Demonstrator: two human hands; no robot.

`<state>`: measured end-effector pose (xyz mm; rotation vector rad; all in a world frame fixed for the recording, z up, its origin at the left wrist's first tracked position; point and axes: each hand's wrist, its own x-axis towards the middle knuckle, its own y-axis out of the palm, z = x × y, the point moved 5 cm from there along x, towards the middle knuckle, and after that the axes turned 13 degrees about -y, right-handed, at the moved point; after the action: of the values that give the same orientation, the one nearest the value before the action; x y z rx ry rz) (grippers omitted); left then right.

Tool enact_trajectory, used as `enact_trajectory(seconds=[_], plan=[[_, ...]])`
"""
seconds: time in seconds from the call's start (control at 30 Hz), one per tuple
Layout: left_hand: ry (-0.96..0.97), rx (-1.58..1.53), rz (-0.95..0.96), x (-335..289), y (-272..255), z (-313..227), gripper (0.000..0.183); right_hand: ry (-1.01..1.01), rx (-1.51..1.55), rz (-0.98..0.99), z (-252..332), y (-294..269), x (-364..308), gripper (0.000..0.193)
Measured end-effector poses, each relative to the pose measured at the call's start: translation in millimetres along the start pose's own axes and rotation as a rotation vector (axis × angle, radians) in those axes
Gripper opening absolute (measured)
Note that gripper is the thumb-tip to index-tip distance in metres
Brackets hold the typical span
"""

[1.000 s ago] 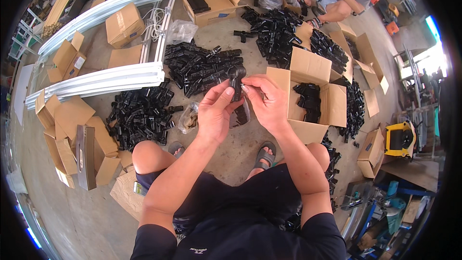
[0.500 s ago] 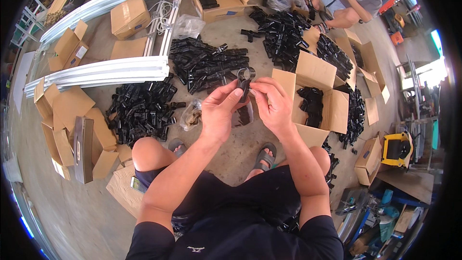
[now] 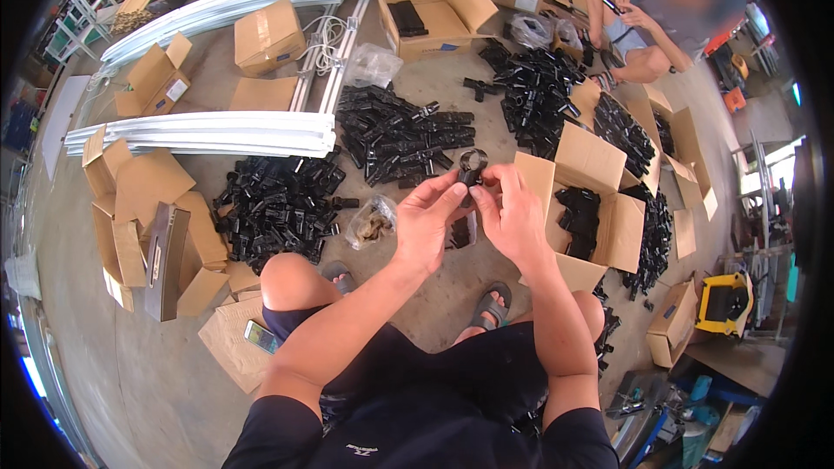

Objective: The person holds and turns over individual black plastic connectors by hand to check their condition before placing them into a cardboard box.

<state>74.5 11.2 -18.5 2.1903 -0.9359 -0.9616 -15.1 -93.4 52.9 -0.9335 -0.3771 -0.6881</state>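
A black pipe clamp (image 3: pixel 473 161) with a round open ring at its top is held up in front of me, over the floor between my knees. My left hand (image 3: pixel 426 219) is closed round its lower part, thumb pressed against the side. From the right, the fingertips of my right hand (image 3: pixel 512 215) pinch at the same part below the ring; whether they also hold a small piece is hidden. Beyond the clamp lies a heap of black fittings (image 3: pixel 400 135). Under my hands, partly covered, is a clear bag of small dark pieces (image 3: pixel 461 233).
More black fittings (image 3: pixel 276 208) are heaped at left, others (image 3: pixel 539 91) at far right. An open carton (image 3: pixel 621 233) holding black parts stands right of my hands. White metal rails (image 3: pixel 208 134) lie at left. A plastic bag (image 3: pixel 373 222), phone (image 3: pixel 261 337) and seated person (image 3: pixel 647 35) are nearby.
The whole view has shifted, so the surroundings appear further right and slightly lower. Both hands stay on the clamp, which sits a little lower, with the right fingertips still against its side.
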Motion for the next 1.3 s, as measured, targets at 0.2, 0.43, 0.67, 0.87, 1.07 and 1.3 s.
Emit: enact_trajectory(seconds=[0.2, 0.43, 0.67, 0.87, 1.07, 1.3], plan=[[-0.058, 0.049, -0.018, -3, 1, 7, 0.024, -0.078, -0.228, 0.108, -15, 3, -13, 0.019], [-0.039, 0.041, 0.008, -2, 4, 4, 0.024, -0.042, -0.183, 0.048, -2, -2, -4, 0.025], [-0.033, 0.043, -0.005, -3, 0, 3, 0.024, -0.043, -0.167, 0.012, 8, -10, 1, 0.025], [-0.056, 0.081, 0.014, -5, 2, 10, 0.025, -0.071, -0.356, 0.131, -10, -1, -12, 0.023], [-0.01, 0.047, 0.01, -1, 2, 2, 0.024, -0.034, -0.148, 0.011, 12, -9, 3, 0.028], [-0.001, 0.128, 0.022, -6, 5, 4, 0.024, -0.097, -0.291, 0.129, -5, -6, -8, 0.021]])
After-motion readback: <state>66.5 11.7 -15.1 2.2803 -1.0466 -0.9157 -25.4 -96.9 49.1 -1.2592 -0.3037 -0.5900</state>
